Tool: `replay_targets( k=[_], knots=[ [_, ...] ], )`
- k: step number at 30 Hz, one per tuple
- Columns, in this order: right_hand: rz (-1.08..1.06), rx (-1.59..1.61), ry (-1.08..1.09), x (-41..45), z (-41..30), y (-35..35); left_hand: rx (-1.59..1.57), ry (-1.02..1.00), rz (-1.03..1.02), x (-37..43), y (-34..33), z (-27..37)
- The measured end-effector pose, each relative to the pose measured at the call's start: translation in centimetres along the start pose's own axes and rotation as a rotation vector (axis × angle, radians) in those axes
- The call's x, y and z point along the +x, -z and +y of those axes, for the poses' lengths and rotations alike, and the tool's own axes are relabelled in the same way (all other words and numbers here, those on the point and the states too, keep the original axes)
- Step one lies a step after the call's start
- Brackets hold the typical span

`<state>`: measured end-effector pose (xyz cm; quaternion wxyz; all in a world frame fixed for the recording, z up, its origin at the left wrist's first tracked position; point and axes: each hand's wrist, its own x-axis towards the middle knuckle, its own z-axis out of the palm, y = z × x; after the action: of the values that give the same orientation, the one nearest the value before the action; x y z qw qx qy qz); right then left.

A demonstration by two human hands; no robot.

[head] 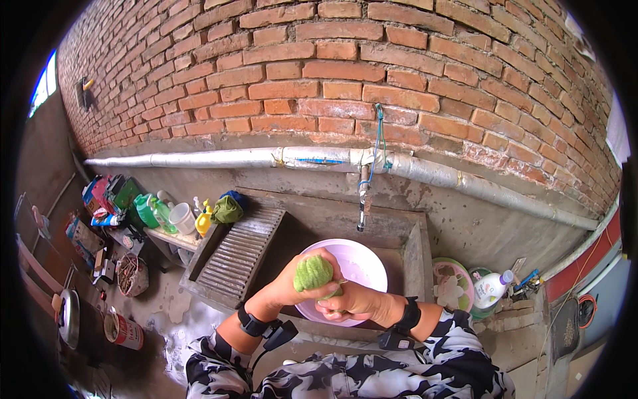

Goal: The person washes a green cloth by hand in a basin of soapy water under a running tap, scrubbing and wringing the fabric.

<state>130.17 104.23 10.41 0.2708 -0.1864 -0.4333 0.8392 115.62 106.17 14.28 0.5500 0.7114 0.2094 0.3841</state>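
A bunched green cloth (313,273) is squeezed between both of my hands above a pale pink plastic basin (370,267). My left hand (291,279) grips its upper part, where a rounded bulge of the cloth sticks out. My right hand (351,300) is closed around its lower part, beside and slightly below the left. Whitish suds or liquid show inside the basin, which stands in a concrete sink (416,249). My hands cover part of the basin, and its contents there are hidden.
Left of the basin is a ribbed concrete washboard (244,254), with a green cloth bundle (227,209) at its top. A metal tap (361,214) hangs from the wrapped pipe (319,159). Bottles and a white cup (182,218) line a ledge. A white detergent bottle (491,290) stands right.
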Motion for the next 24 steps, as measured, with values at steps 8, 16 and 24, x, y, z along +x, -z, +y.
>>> replay_targets(
  k=[8, 16, 24],
  knots=[
    [0.453, -0.273, -0.188, 3.3, 4.9, 5.9, 0.445, 0.101, 0.337, 0.2, -1.5, -9.4],
    [0.725, -0.349, -0.119, 5.2, 9.4, 10.0, 0.743, 0.225, 0.462, 0.6, -2.7, -15.0],
    [0.749, -0.841, -0.064, 4.4, 8.4, 8.7, 0.59, 0.35, 0.672, 1.0, -1.7, -16.2]
  ],
)
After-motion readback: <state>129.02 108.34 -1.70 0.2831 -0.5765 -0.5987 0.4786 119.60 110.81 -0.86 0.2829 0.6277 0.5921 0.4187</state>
